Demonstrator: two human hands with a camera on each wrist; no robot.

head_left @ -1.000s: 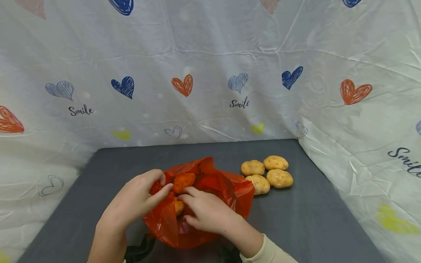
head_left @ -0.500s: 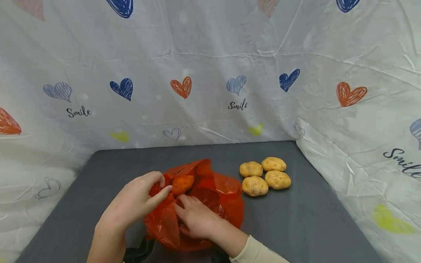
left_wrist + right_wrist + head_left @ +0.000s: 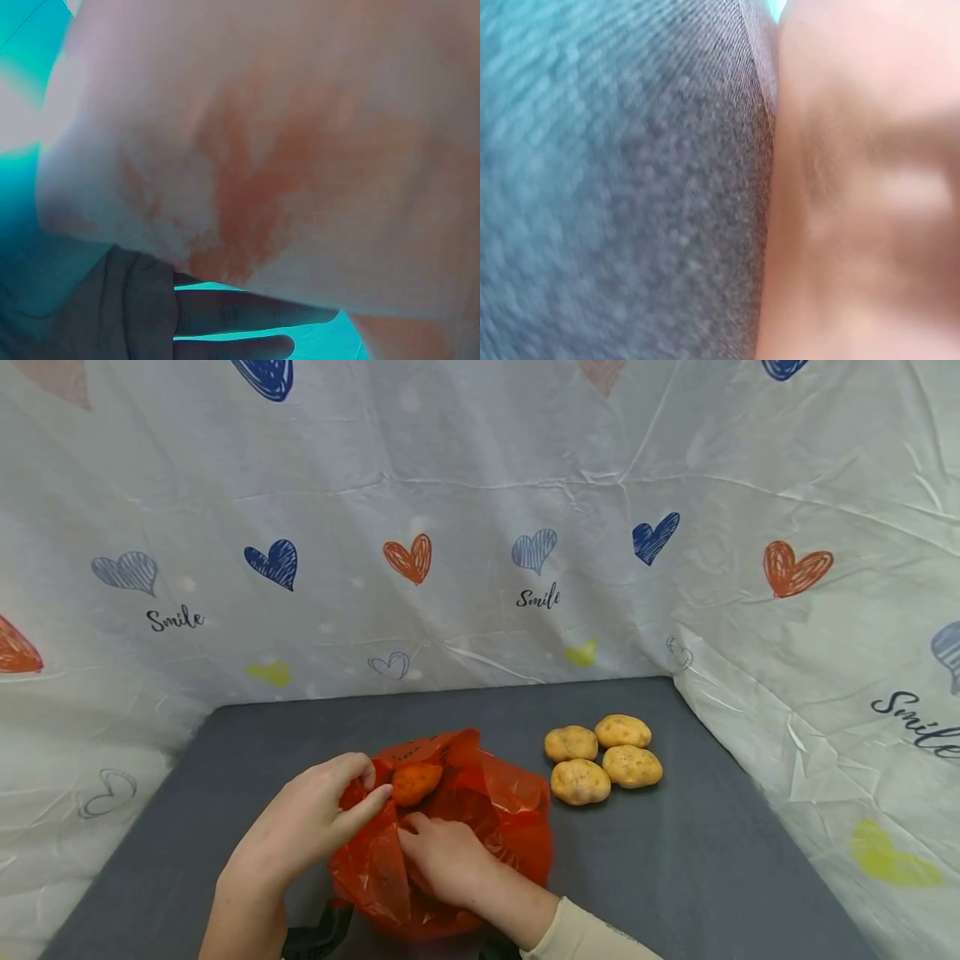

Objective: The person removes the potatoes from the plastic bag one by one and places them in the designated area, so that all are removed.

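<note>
A red plastic bag (image 3: pixel 517 814) stands with its mouth open near the front of the dark table. At its left rim, my left hand (image 3: pixel 318 806) pinches the plastic between thumb and curled fingers. An orange-looking potato (image 3: pixel 415 783) shows inside the mouth, beside the left thumb. My right hand (image 3: pixel 450 860) reaches down into the bag below that potato. Its fingertips are hidden by the plastic, so what they touch cannot be seen. The left wrist view is mostly close skin (image 3: pixel 300 187); the right wrist view shows blurred skin (image 3: pixel 862 225) beside a grey surface.
Several pale potatoes, one of them a front potato (image 3: pixel 581 782), sit grouped on the grey table (image 3: pixel 712 860) to the right of the bag. A white curtain (image 3: pixel 465 485) with printed hearts hangs behind and along the sides. A black strap-like object (image 3: pixel 318 935) lies by the left forearm.
My right hand has gone deeper into the bag, moving slightly left and down. The bag's right side has drawn in, away from the loose potatoes. My left hand keeps its hold.
</note>
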